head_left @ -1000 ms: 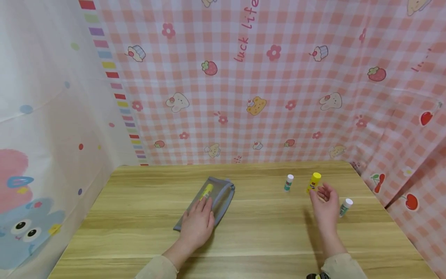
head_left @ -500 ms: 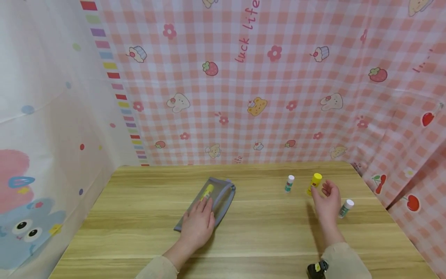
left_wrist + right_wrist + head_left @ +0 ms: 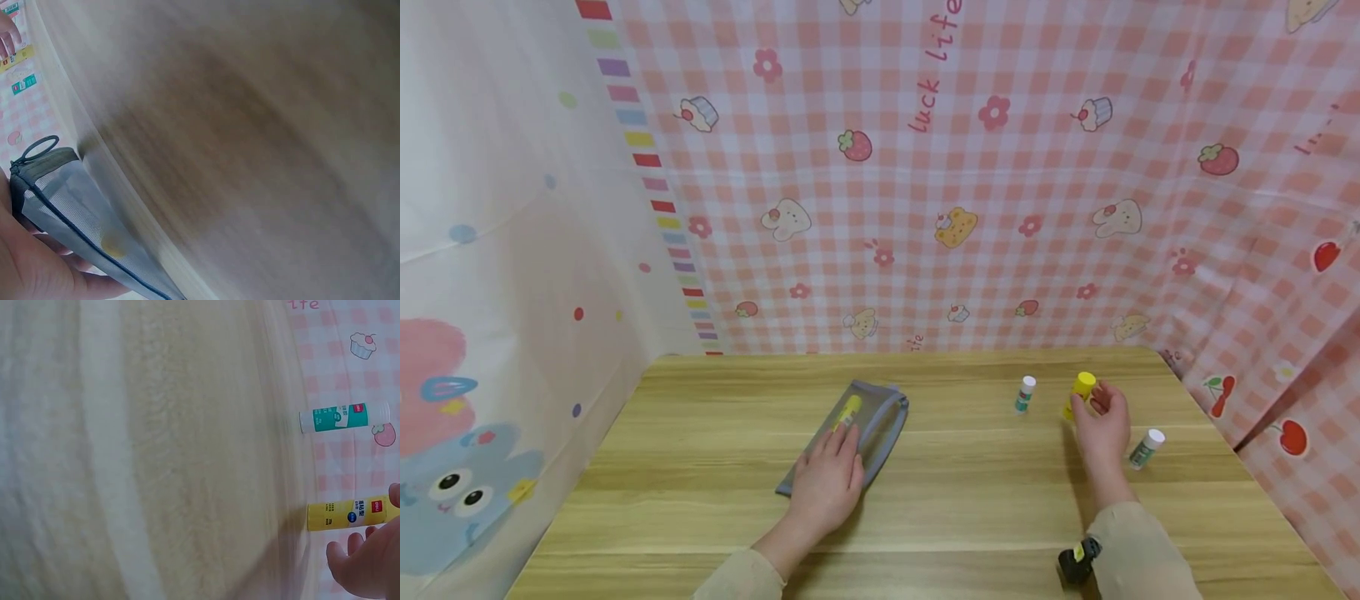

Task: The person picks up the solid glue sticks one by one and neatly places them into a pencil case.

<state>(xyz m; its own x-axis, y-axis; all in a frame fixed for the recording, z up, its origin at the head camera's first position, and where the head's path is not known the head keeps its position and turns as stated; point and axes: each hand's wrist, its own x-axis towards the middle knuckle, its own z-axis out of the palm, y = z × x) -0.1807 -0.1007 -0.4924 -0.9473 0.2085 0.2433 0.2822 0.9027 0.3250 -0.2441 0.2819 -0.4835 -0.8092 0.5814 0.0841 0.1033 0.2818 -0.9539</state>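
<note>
1. Pouch of grey mesh (image 3: 872, 435) lies flat on the worktop (image 3: 962, 508); the left hand (image 3: 827, 487) rests across it, fingers extended and close together, probably to steady the light fabric.
2. Bagged yellow stick (image 3: 850, 411) shows through the mesh just beyond those fingertips, so their weight likely pins it too.
3. Standing yellow stick (image 3: 347, 513) is upright at the worktop's right, a stance that offers its side to a grasp. The right hand (image 3: 1103, 425) curves beside it, thumb overlapping it; whether the fingers pinch it, I cannot tell.
4. Farther green stick (image 3: 1026, 394) and nearer green stick (image 3: 1147, 450) stand apart, either side, presumably leaving finger room.
</note>
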